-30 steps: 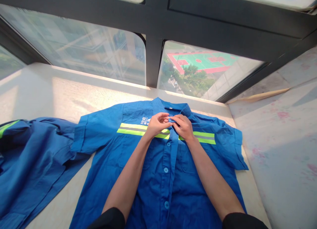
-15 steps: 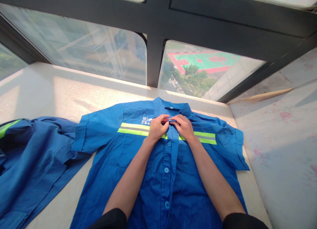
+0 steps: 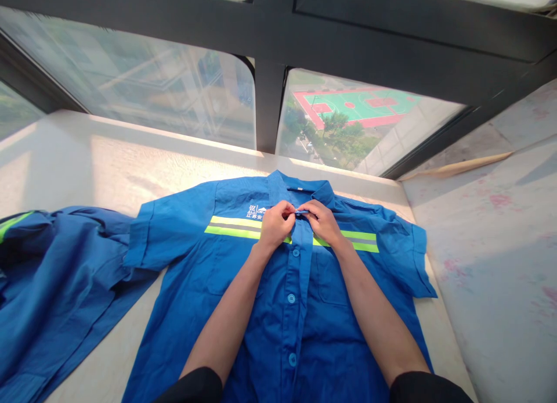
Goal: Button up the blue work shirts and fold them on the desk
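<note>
A blue short-sleeved work shirt (image 3: 187, 310) lies spread out front side up, its collar (image 3: 322, 191) toward the window. Yellow-green and grey reflective strips (image 3: 235, 227) cross its chest. My left hand (image 3: 277, 222) pinches the front placket's edge just below the collar. Opposite it, my right hand (image 3: 321, 222) pinches the same spot, and the fingertips of both hands nearly meet. Whatever small part sits between the fingers is hidden. Down the placket, several blue buttons show, one of them a round button (image 3: 291, 298) at mid-shirt.
Another blue garment (image 3: 65, 298) with a yellow-green strip lies crumpled at the left, touching the shirt's sleeve. Both rest on a pale sill (image 3: 113, 159). Dark window frames (image 3: 267, 101) rise behind, and a flower-patterned wall (image 3: 500, 246) stands at the right.
Both hands stay at the same place on the placket; the fingers have shifted only slightly. The whole view has moved a little.
</note>
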A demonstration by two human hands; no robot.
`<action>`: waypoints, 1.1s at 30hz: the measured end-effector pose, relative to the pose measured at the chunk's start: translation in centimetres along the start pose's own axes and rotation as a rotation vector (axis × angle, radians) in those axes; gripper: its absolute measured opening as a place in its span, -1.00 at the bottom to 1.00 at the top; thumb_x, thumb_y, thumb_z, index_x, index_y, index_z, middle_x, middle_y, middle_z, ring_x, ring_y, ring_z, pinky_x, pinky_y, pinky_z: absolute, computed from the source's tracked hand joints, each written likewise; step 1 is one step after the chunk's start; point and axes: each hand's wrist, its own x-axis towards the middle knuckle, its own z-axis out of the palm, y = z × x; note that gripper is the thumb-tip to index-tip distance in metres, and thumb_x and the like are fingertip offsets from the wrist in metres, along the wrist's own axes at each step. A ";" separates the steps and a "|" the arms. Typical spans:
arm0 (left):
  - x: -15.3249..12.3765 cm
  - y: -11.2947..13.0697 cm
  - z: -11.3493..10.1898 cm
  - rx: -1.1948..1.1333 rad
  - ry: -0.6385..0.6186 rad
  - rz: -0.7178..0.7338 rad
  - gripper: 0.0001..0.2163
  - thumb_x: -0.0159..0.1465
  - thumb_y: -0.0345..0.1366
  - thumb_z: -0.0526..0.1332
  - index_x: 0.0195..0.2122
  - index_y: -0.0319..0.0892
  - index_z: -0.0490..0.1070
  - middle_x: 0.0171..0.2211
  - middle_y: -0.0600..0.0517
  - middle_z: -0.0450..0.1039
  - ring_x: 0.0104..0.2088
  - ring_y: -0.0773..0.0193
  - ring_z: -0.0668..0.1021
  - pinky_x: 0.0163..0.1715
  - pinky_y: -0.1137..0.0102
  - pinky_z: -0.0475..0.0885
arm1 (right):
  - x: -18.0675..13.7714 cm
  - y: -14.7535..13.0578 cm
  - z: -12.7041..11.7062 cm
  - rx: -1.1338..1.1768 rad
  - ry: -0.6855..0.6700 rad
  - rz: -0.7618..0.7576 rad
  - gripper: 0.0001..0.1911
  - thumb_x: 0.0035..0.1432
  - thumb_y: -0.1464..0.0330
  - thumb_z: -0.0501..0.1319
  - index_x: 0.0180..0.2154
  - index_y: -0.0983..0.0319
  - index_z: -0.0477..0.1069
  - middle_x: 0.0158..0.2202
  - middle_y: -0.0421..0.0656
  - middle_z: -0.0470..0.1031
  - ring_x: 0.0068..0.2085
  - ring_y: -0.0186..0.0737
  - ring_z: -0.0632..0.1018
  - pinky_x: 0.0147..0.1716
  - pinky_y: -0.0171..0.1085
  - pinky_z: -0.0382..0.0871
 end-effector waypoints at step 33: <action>0.3 -0.2 -0.4 -0.077 -0.032 -0.056 -0.92 0.16 -0.44 0.21 -0.33 -0.14 0.41 -0.41 0.08 0.54 -0.34 0.29 0.60 -0.29 0.43 0.46 | -0.5 -1.5 -0.5 -0.309 0.124 -0.070 -0.83 0.24 0.33 0.21 -0.24 0.10 0.59 -0.33 -0.11 0.38 -0.28 -0.15 0.44 -0.29 -0.18 0.38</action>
